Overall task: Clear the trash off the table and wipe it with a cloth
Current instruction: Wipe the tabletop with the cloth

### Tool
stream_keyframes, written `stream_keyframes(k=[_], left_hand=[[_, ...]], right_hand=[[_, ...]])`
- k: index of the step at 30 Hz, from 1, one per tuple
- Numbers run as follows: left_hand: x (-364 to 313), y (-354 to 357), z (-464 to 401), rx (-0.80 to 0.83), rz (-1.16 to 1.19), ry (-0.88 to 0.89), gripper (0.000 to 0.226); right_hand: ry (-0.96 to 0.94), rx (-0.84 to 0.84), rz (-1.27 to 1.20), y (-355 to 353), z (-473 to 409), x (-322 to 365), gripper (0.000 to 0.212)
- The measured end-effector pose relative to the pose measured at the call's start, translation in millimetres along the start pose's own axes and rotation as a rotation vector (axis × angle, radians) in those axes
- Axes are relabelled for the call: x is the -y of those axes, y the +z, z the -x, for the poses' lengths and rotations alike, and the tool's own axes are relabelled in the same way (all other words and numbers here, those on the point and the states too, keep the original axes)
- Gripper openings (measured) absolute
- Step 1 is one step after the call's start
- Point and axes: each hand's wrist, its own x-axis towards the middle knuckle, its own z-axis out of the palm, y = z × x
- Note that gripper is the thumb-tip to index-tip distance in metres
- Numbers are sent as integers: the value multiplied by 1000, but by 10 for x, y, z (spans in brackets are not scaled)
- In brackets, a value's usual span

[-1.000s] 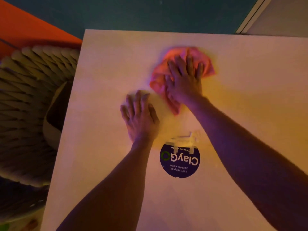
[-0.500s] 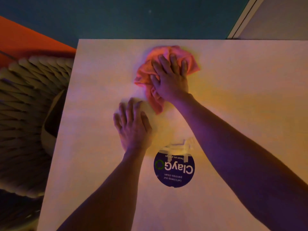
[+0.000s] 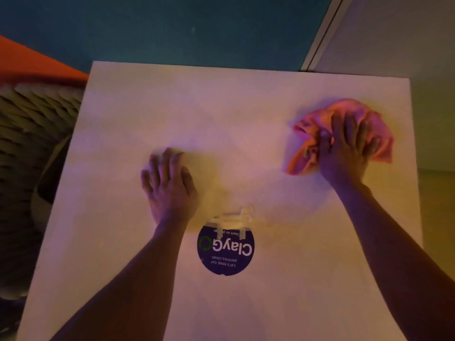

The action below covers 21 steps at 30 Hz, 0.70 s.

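Cloth [image 3: 310, 158] now lies near the right edge of the counter [image 3: 172, 99], bunched under the right hand [image 3: 344, 151], whose fingers press down on it, slightly curled into the folds. In the head view 1 second ago that hand and cloth were at the far middle, just beyond the left hand; they have since swept well to the right, so the 2 hands are now well apart. The left hand [image 3: 170, 185] has stayed put, fingers together and resting flat on the counter, seemingly as a brace. A round dark sticker [image 3: 225, 252] sits just beside the left wrist, with a pale, blurred bit [image 3: 234, 217] at its far edge that I cannot identify. No loose trash shows, so wiping is likely well under way, and the near part around the sticker probably remains to be done.
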Motion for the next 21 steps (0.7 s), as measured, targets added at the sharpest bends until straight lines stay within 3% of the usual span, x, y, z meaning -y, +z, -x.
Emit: stream_keyframes(k=[5, 14, 21], left_hand=[[-96, 34, -54, 22, 4, -12, 44], [-30, 66, -73, 18, -13, 21, 45], [89, -3, -68, -5, 149, 49, 43]], right_hand=[[87, 17, -60, 9, -297, 481, 62], [-456, 140, -92, 251, 543, 1947, 65], [-654, 214, 17, 218, 1390, 1779, 63]])
